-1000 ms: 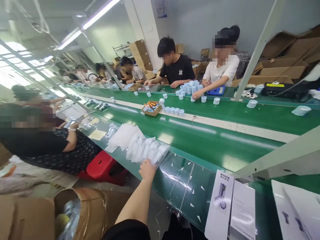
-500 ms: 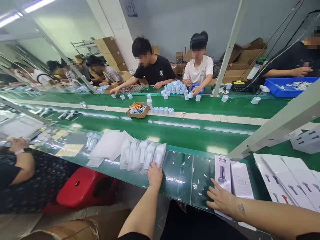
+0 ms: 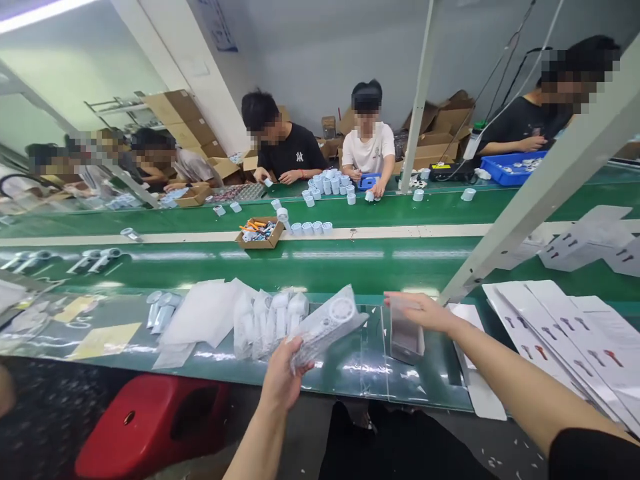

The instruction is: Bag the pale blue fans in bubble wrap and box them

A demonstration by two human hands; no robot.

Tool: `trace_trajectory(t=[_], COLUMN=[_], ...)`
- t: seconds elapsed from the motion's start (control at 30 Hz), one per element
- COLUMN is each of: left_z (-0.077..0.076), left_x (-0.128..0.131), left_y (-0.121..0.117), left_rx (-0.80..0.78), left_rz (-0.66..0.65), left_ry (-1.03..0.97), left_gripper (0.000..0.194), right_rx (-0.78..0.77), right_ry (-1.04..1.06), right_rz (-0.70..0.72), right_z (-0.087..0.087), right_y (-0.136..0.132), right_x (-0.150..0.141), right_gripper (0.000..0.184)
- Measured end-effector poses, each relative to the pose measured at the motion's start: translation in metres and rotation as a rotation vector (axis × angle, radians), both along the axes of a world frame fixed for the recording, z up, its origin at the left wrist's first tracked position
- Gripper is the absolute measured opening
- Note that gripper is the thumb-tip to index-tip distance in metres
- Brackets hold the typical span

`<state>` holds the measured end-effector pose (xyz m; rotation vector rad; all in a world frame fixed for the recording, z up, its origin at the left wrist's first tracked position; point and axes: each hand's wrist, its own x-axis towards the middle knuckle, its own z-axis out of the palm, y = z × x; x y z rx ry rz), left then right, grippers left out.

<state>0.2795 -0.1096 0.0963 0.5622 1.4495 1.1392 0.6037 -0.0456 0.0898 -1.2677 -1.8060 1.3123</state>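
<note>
My left hand [image 3: 283,377] is closed on a clear plastic bag [image 3: 327,323] with a white round-headed device inside, lifted off the green bench edge. Behind it lies a row of several similar bagged devices [image 3: 267,317]. My right hand [image 3: 424,311] grips the top of a flat printed carton [image 3: 406,333], which stands on end on the bench. A stack of flat white cartons [image 3: 555,333] with device pictures lies to the right.
A green conveyor belt [image 3: 350,263] runs across the middle. On it sit a small cardboard box of parts [image 3: 259,233] and pale blue cups [image 3: 313,227]. Several people work at the far side. A red stool [image 3: 150,420] stands lower left. A slanted white frame post [image 3: 530,193] crosses the right.
My left hand has picked one bagged device out of the row and raised it. My right hand has lifted a flat carton from the pile and stood it up. The view has swung right.
</note>
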Motion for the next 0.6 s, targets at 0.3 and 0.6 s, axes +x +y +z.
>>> trace_trajectory(t=[0.3,0.6], left_z=[0.035,0.079], left_x=[0.095,0.172], left_y=[0.003,-0.019], left_rx=[0.246,0.557], left_rz=[-0.467,-1.176], left_ry=[0.344,1.531], left_gripper=[0.033,0.023], right_rx=[-0.287,-0.571], right_ry=[0.058,0.253], right_rz=[-0.009,-0.118], right_z=[-0.015,-0.026], right_y=[-0.018,-0.027], right_x=[0.016,0.029], right_gripper=[0.04,0.04])
